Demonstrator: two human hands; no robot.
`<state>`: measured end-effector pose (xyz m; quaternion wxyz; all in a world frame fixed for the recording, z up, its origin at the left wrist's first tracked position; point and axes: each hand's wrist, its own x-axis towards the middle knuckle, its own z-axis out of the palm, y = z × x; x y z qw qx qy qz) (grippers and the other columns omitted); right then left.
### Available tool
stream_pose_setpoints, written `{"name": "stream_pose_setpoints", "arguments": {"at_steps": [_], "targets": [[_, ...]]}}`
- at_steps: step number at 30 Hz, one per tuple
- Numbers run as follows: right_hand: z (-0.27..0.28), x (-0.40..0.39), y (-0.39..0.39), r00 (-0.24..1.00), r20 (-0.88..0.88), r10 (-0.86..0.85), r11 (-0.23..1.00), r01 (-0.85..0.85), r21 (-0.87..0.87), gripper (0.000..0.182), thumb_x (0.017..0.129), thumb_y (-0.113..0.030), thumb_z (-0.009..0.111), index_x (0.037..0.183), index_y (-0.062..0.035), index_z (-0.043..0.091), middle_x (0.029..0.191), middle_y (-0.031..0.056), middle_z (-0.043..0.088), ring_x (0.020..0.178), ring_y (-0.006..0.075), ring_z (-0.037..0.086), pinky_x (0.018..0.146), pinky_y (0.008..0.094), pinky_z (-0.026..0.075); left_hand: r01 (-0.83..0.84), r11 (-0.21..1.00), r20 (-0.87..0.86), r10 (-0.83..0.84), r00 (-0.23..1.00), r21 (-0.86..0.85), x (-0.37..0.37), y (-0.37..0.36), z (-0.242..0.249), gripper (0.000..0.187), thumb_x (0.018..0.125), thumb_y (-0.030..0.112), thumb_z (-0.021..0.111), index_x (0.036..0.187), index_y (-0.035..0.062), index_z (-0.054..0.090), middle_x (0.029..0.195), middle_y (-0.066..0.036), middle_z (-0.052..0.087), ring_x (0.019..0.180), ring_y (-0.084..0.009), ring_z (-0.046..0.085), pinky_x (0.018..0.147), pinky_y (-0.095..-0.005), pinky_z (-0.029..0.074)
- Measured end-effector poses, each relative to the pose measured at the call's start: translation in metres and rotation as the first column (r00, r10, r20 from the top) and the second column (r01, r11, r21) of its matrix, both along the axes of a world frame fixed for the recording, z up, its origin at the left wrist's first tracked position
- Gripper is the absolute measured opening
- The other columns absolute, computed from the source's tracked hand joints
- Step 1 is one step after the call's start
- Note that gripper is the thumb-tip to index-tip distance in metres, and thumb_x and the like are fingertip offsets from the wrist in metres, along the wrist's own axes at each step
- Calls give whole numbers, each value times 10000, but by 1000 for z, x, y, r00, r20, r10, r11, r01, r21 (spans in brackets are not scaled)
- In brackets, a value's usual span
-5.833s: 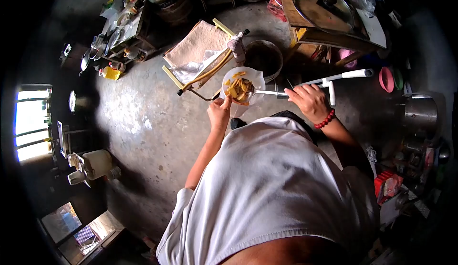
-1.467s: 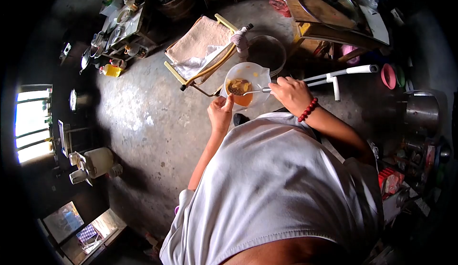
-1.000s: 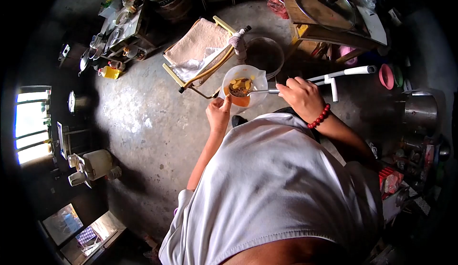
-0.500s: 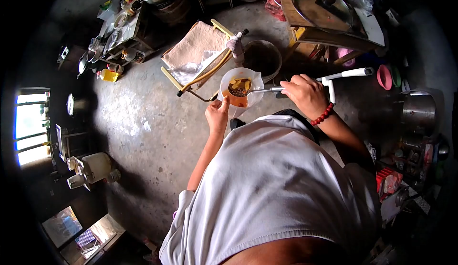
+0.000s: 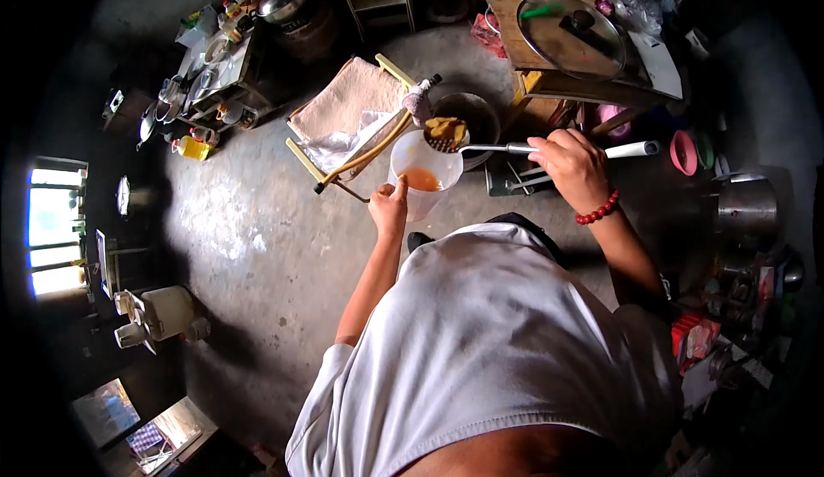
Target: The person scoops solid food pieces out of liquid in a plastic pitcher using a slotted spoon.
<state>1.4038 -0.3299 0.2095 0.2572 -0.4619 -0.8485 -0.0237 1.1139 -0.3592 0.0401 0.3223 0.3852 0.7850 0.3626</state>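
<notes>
My left hand (image 5: pixel 388 209) grips the near side of a white plastic jug (image 5: pixel 419 168) that holds an orange liquid. A metal skimmer ladle (image 5: pixel 463 140) is gripped by its long handle in my right hand (image 5: pixel 573 168). Its perforated bowl carries several yellow pieces and hovers over the jug's far rim, lifted out of the liquid. A red bead bracelet (image 5: pixel 598 211) circles my right wrist. My white shirt fills the lower frame.
Behind the jug stands a dark round pot (image 5: pixel 470 115) on the concrete floor. A yellow-framed chair (image 5: pixel 352 112) draped with a towel is to the left. A wooden table with a glass lid (image 5: pixel 571 35) sits beyond; a white pipe (image 5: pixel 631 149) lies right.
The ladle has risen out of the jug with the yellow pieces on it and moved toward the far rim. My right hand shifted right and up. The jug stays held.
</notes>
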Motion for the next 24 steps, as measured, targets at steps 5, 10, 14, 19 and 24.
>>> {"name": "stream_pose_setpoints", "arguments": {"at_steps": [5,10,14,19,24], "targets": [[-34,21,33,982,-164,-89,996,86,-26,208,671,-104,728,854,-39,656,720,98,560,711,275,563,624,355,461,-19,999,8,20,1000,-25,-4,6,-2,567,777,468,610,554,-42,500,474,-78,441,485,-148,414,490,-355,375],[-130,39,78,781,-471,-410,864,167,-475,223,788,-195,675,899,-3,662,735,80,631,684,201,607,647,284,474,-57,998,53,56,997,16,-10,0,2,551,776,455,630,519,-4,467,455,-31,407,474,-113,363,451,-328,322],[-191,47,94,312,-384,-869,368,-112,-923,316,794,-360,688,842,-49,651,614,-2,573,414,46,412,383,208,310,-81,997,90,82,993,-11,-18,-11,2,516,775,425,641,575,-39,537,476,-64,468,488,-115,434,482,-323,382],[-220,41,93,-28,-394,-919,383,-307,-871,348,759,-374,724,906,-93,582,699,26,596,402,36,381,329,182,257,-95,992,179,79,981,79,-23,-24,4,495,788,379,651,549,-3,446,489,-5,385,497,-80,353,451,-299,313],[-161,52,70,168,-597,-784,537,-300,-789,258,787,-286,713,905,-71,633,682,-10,560,433,-2,346,378,149,227,-90,990,203,65,977,113,-27,-32,17,475,793,344,662,548,15,423,509,24,363,505,-66,318,443,-281,273]]}}
